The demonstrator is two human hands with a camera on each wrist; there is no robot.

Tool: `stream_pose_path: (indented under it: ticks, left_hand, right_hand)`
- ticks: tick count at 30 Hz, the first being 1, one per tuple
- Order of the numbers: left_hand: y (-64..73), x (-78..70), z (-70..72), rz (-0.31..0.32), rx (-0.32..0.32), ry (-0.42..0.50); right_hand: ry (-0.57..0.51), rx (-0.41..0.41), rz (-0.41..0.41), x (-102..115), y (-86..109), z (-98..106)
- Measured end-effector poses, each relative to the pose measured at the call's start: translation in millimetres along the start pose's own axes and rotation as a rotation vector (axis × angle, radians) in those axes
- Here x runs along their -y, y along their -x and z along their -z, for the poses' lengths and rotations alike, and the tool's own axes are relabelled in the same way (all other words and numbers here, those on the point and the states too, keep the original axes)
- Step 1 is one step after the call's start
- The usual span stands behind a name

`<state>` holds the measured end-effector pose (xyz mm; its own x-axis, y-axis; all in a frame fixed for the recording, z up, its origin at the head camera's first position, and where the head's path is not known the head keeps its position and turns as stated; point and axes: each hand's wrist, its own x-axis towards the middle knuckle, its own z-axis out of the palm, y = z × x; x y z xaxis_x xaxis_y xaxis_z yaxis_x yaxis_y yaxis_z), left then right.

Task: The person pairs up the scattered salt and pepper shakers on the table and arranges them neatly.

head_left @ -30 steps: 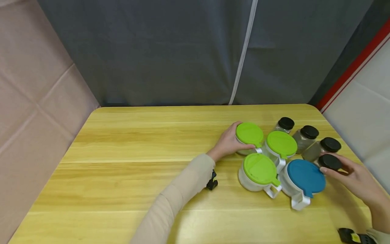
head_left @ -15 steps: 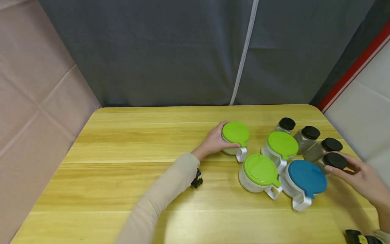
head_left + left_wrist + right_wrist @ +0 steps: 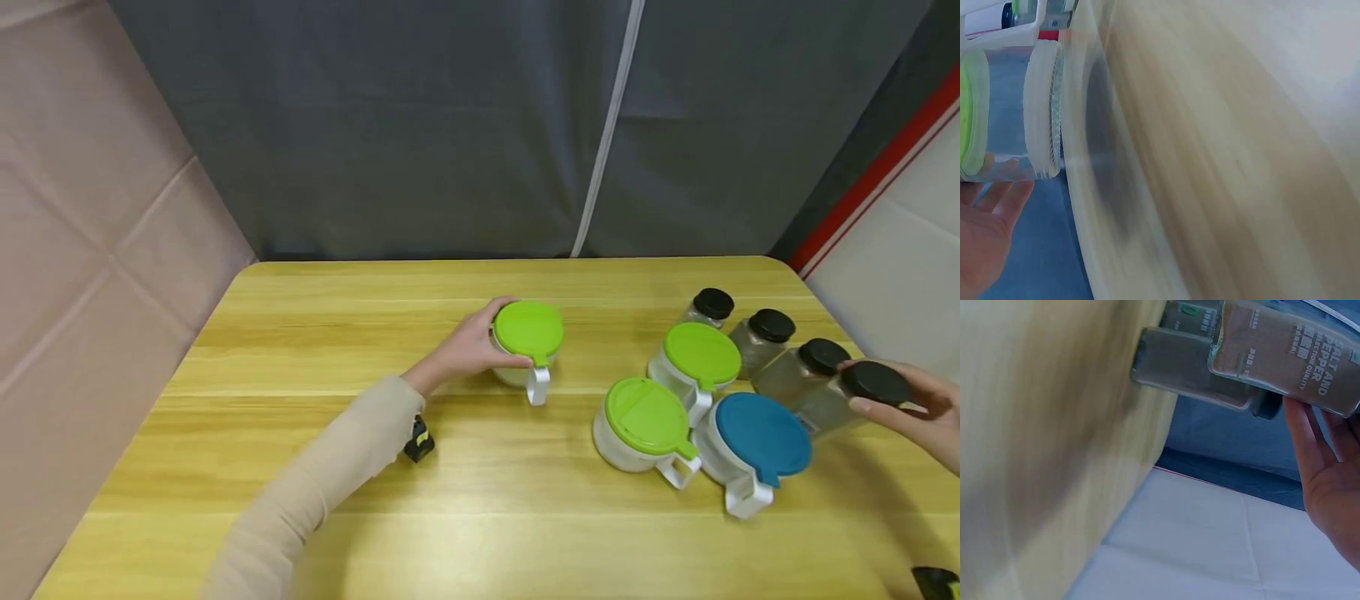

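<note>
My left hand [image 3: 468, 342] grips a clear seasoning jar [image 3: 528, 329] with a green lid and a white handle that points toward me. In the left wrist view, fingers lie along the side of this jar [image 3: 1007, 119], and its base is close over the table. At the right, my right hand [image 3: 926, 408] holds a spice jar [image 3: 876, 383] by its black lid. The right wrist view shows that jar's brown contents and "salt and pepper" label [image 3: 1316, 359]; it is raised, overlapping a second spice jar [image 3: 1194, 365] standing behind.
Two more green-lidded seasoning jars [image 3: 701, 354] [image 3: 647, 417] and a blue-lidded one [image 3: 765, 433] stand grouped right of centre on the wooden table [image 3: 300, 467]. Behind them is a slanting row of black-lidded spice jars [image 3: 770, 325]. A grey curtain [image 3: 412, 133] hangs beyond the far edge.
My left hand has carried the green-lidded jar left, away from the group. My right hand has moved right and lifted its spice jar away from beside the blue-lidded one.
</note>
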<state>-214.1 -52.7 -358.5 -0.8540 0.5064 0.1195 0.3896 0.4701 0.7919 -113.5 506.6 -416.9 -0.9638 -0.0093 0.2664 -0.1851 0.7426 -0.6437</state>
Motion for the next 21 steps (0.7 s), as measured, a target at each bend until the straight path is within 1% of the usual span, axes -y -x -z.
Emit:
stream_pose_path:
  ticks: [1,2,4,6,7,9,11,13,14,15,16,17,18,19,20,21]
  left_hand:
    - [4.3,1.6,5.7,0.004,-0.005,-0.004]
    - [8.6,3.6,11.3,0.006,-0.01,-0.013]
    - [17.1,6.9,22.7,0.009,-0.018,-0.013]
    - [25.8,9.1,34.4,0.021,-0.023,-0.02]
    - [30.0,9.6,40.3,0.027,-0.024,-0.021]
    - [37.9,10.8,51.8,0.037,-0.023,-0.018]
    - [45.1,11.3,63.2,0.036,-0.014,-0.003]
    - [51.3,11.1,74.5,0.021,-0.002,0.022]
    - [53.9,11.1,79.7,0.009,0.006,0.033]
    - [56.4,11.1,84.9,-0.002,0.014,0.041]
    - [58.7,10.3,90.0,-0.012,0.022,0.051]
    - [60.8,9.6,95.0,-0.023,0.031,0.054]
    - [62.6,8.8,99.8,-0.033,0.039,0.061]
    - [64.0,8.6,104.6,-0.042,0.047,0.065]
    - [65.5,7.5,109.3,-0.051,0.053,0.07]
    - [66.8,6.4,113.8,-0.058,0.056,0.074]
  right_hand:
    - [0.023,-0.017,0.004,6,0.2,2]
    - [0.002,-0.026,0.018,16,0.4,4]
    - [-0.061,-0.026,0.026,45,0.0,11]
    - [-0.12,-0.017,0.037,79,-0.7,18]
    - [-0.113,-0.018,0.055,91,-1.3,20]
    - [-0.163,0.003,0.077,115,-4.3,25]
    - [-0.202,0.021,0.148,124,-8.7,29]
    - [-0.297,0.055,0.242,123,-16.0,33]
    - [-0.353,0.074,0.289,117,-20.1,35]
    - [-0.415,0.097,0.361,107,-25.9,37]
    - [-0.474,0.126,0.437,94,-32.6,39]
    - [-0.55,0.155,0.486,81,-39.7,41]
    - [-0.639,0.204,0.546,62,-47.8,44]
    - [-0.725,0.251,0.57,39,-56.5,48]
    - [-0.788,0.308,0.614,7,-68.6,53]
    - [-0.859,0.346,0.648,-31,-81.3,58]
